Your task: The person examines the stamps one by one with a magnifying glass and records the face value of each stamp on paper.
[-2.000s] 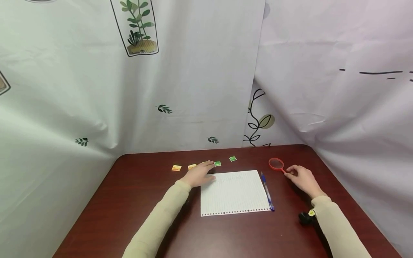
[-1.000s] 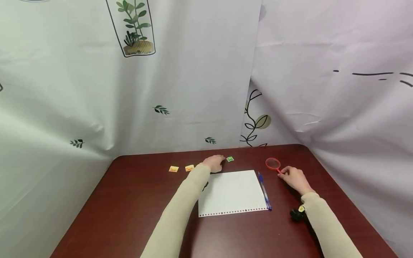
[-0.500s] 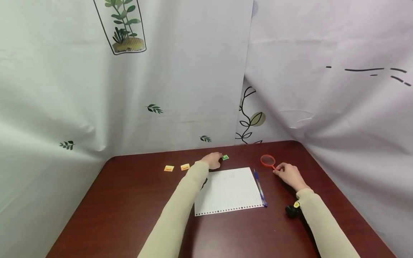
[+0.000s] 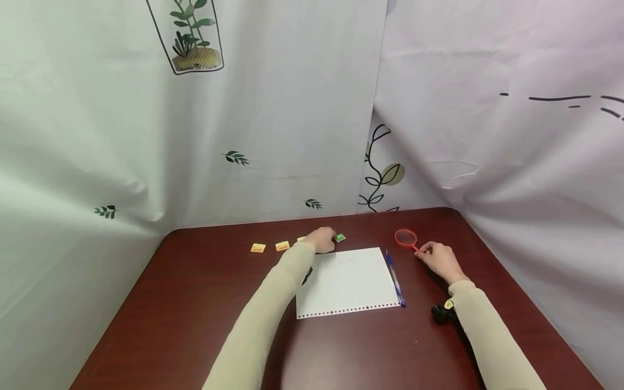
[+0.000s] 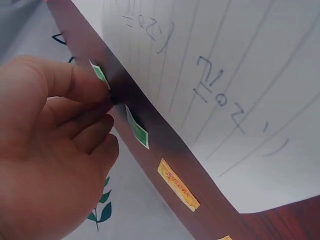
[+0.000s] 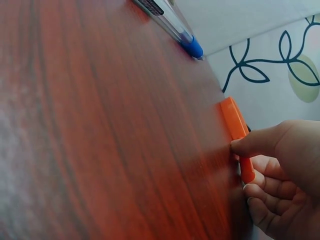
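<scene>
My left hand (image 4: 321,239) reaches past the top of the lined paper (image 4: 348,281). Its thumb and forefinger pinch the edge of the rightmost green stamp (image 5: 100,74), which tilts up from the dark table. Beside these fingers lies a second green stamp (image 5: 137,131), hidden behind the hand in the head view. Further left in the row come yellow stamps (image 4: 282,246), one partly covered by the hand. On the right, my right hand (image 4: 441,261) pinches the handle of a red magnifying glass (image 4: 405,237) between thumb and fingers; the right wrist view shows its orange-red rim (image 6: 233,117) edge-on.
A blue pen (image 4: 395,278) lies along the paper's right edge. Faint handwriting (image 5: 215,82) marks the sheet, whose punched holes face the near side. White patterned cloth (image 4: 292,119) hangs behind the brown table (image 4: 351,352) and at both sides.
My left hand has moved right, from over the paper's top left corner to the rightmost green stamp, and now pinches it. The right hand stays at the magnifying glass. The head view shifts slightly.
</scene>
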The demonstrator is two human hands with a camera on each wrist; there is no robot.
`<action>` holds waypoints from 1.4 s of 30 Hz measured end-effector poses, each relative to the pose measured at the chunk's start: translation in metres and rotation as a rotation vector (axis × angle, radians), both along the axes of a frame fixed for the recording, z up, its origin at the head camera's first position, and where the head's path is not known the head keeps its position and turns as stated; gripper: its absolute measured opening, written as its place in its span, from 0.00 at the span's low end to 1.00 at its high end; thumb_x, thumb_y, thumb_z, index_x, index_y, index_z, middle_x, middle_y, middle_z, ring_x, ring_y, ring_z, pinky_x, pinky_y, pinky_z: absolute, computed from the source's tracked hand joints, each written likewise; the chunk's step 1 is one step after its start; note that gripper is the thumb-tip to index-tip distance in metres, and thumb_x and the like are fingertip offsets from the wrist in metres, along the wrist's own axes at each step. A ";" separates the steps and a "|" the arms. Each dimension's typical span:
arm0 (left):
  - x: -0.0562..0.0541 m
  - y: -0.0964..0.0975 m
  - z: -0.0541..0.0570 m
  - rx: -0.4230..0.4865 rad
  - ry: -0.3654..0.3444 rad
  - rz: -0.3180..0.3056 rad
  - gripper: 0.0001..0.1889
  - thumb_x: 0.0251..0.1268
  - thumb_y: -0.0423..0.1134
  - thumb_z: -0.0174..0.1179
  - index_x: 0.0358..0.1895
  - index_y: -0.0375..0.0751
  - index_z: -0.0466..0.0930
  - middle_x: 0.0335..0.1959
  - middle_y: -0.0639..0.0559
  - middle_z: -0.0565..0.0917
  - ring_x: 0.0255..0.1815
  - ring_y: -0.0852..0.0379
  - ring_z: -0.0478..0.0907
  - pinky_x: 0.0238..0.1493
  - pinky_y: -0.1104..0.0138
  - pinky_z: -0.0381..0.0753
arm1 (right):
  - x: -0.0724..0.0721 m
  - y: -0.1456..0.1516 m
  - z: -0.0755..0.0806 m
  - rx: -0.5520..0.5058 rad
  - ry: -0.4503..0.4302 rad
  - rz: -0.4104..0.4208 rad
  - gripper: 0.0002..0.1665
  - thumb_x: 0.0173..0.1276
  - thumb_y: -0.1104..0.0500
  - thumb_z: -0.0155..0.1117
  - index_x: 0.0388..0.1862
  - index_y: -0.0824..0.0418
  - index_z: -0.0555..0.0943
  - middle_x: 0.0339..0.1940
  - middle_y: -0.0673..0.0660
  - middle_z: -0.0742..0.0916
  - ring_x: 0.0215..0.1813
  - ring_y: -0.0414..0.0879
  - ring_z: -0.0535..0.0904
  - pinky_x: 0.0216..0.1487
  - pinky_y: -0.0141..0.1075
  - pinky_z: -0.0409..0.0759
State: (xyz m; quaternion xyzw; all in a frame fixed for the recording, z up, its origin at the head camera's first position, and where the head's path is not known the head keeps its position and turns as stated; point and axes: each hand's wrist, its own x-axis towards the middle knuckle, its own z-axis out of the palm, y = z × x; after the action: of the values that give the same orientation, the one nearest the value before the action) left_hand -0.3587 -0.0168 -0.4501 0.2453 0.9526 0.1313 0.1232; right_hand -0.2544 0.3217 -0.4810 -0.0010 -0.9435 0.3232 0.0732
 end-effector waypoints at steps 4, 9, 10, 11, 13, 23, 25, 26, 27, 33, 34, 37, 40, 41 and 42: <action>0.006 -0.002 0.004 0.017 -0.005 0.009 0.16 0.68 0.28 0.55 0.56 0.35 0.85 0.55 0.44 0.84 0.48 0.53 0.79 0.54 0.59 0.80 | 0.001 -0.001 0.000 -0.015 -0.005 -0.008 0.13 0.69 0.58 0.67 0.38 0.70 0.81 0.24 0.55 0.81 0.26 0.46 0.73 0.29 0.38 0.70; 0.013 -0.009 0.011 0.059 -0.004 0.013 0.15 0.70 0.28 0.54 0.54 0.35 0.86 0.53 0.44 0.85 0.50 0.51 0.81 0.53 0.58 0.81 | 0.001 -0.001 0.000 -0.014 -0.004 -0.021 0.14 0.69 0.57 0.67 0.39 0.69 0.81 0.23 0.55 0.81 0.26 0.46 0.73 0.28 0.37 0.70; 0.014 -0.011 0.011 0.067 0.002 0.008 0.15 0.70 0.28 0.54 0.53 0.35 0.86 0.52 0.44 0.85 0.51 0.51 0.81 0.53 0.58 0.81 | 0.001 -0.002 0.000 -0.015 -0.005 -0.023 0.14 0.69 0.57 0.67 0.39 0.69 0.81 0.23 0.55 0.81 0.26 0.46 0.73 0.28 0.37 0.70; 0.014 -0.013 0.011 0.071 0.009 0.002 0.15 0.70 0.28 0.54 0.53 0.35 0.86 0.52 0.44 0.85 0.51 0.50 0.81 0.53 0.58 0.81 | 0.001 -0.002 0.000 -0.016 -0.007 -0.027 0.14 0.69 0.57 0.67 0.39 0.69 0.81 0.23 0.55 0.81 0.25 0.46 0.73 0.28 0.37 0.70; 0.013 -0.016 0.009 0.075 0.024 -0.015 0.15 0.70 0.28 0.54 0.54 0.35 0.86 0.53 0.44 0.85 0.53 0.50 0.81 0.55 0.58 0.80 | 0.001 -0.002 0.000 -0.019 -0.008 -0.026 0.14 0.69 0.57 0.67 0.39 0.70 0.81 0.23 0.55 0.80 0.25 0.46 0.73 0.28 0.37 0.70; 0.001 -0.020 -0.004 0.059 0.011 -0.149 0.24 0.68 0.22 0.50 0.63 0.41 0.82 0.64 0.47 0.80 0.71 0.50 0.70 0.70 0.58 0.69 | 0.003 -0.002 -0.002 -0.025 -0.005 -0.015 0.14 0.70 0.57 0.68 0.40 0.70 0.81 0.23 0.54 0.80 0.26 0.47 0.72 0.29 0.39 0.70; 0.001 -0.020 -0.005 0.048 0.012 -0.154 0.25 0.68 0.21 0.50 0.63 0.41 0.82 0.65 0.47 0.80 0.73 0.50 0.68 0.71 0.58 0.67 | 0.002 -0.001 -0.001 -0.022 -0.003 -0.007 0.14 0.69 0.58 0.68 0.40 0.70 0.81 0.23 0.54 0.80 0.26 0.47 0.72 0.30 0.39 0.70; 0.001 -0.020 -0.006 0.043 0.017 -0.158 0.24 0.68 0.21 0.50 0.63 0.41 0.82 0.64 0.47 0.80 0.72 0.50 0.69 0.71 0.58 0.67 | 0.002 -0.001 -0.001 -0.018 0.000 -0.002 0.13 0.69 0.58 0.68 0.39 0.70 0.81 0.24 0.54 0.80 0.26 0.47 0.73 0.30 0.39 0.70; 0.001 -0.019 -0.005 0.043 0.023 -0.165 0.24 0.68 0.20 0.50 0.62 0.40 0.82 0.64 0.47 0.80 0.72 0.49 0.70 0.71 0.58 0.68 | 0.001 -0.001 0.000 -0.015 0.004 0.002 0.13 0.69 0.58 0.68 0.39 0.70 0.81 0.24 0.54 0.81 0.27 0.47 0.73 0.30 0.39 0.70; 0.007 -0.012 -0.003 0.027 0.036 -0.178 0.22 0.69 0.20 0.49 0.62 0.34 0.81 0.64 0.45 0.78 0.65 0.49 0.74 0.66 0.60 0.73 | 0.000 -0.004 -0.001 -0.012 0.050 0.005 0.12 0.69 0.60 0.67 0.39 0.70 0.82 0.26 0.56 0.82 0.28 0.47 0.74 0.31 0.38 0.71; 0.009 -0.011 -0.003 0.024 0.032 -0.169 0.21 0.69 0.21 0.49 0.62 0.34 0.80 0.64 0.45 0.77 0.66 0.49 0.74 0.66 0.60 0.73 | 0.000 -0.006 -0.001 -0.017 0.061 0.004 0.12 0.70 0.60 0.67 0.39 0.70 0.81 0.26 0.56 0.82 0.28 0.47 0.74 0.31 0.38 0.71; 0.011 -0.009 -0.003 0.022 0.020 -0.127 0.21 0.71 0.22 0.49 0.63 0.33 0.79 0.66 0.44 0.75 0.66 0.49 0.73 0.66 0.60 0.73 | -0.001 -0.015 0.001 -0.043 0.099 0.011 0.11 0.70 0.60 0.67 0.40 0.69 0.81 0.26 0.56 0.82 0.27 0.46 0.73 0.29 0.36 0.70; 0.011 -0.007 -0.002 0.025 0.011 -0.086 0.21 0.72 0.23 0.49 0.64 0.33 0.78 0.68 0.44 0.73 0.67 0.49 0.72 0.67 0.60 0.72 | -0.004 -0.028 0.005 -0.063 0.152 0.040 0.11 0.70 0.59 0.69 0.39 0.68 0.82 0.26 0.55 0.81 0.28 0.45 0.73 0.28 0.35 0.71; 0.011 -0.007 -0.002 0.032 0.011 -0.074 0.21 0.72 0.23 0.49 0.64 0.33 0.78 0.68 0.44 0.73 0.67 0.48 0.72 0.67 0.60 0.72 | -0.005 -0.033 0.007 -0.068 0.168 0.052 0.11 0.69 0.60 0.69 0.39 0.68 0.82 0.27 0.55 0.81 0.29 0.45 0.73 0.29 0.34 0.71; 0.010 -0.007 -0.003 0.037 0.011 -0.066 0.21 0.71 0.23 0.49 0.64 0.33 0.78 0.68 0.44 0.73 0.67 0.48 0.72 0.67 0.60 0.72 | -0.007 -0.039 0.008 -0.073 0.182 0.062 0.10 0.69 0.59 0.70 0.39 0.67 0.82 0.28 0.55 0.81 0.29 0.45 0.74 0.29 0.34 0.71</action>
State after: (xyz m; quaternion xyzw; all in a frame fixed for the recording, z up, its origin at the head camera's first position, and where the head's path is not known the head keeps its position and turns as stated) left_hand -0.3485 -0.0236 -0.4526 0.2796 0.9420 0.1434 0.1177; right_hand -0.2610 0.2829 -0.4730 0.0551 -0.9201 0.3582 0.1485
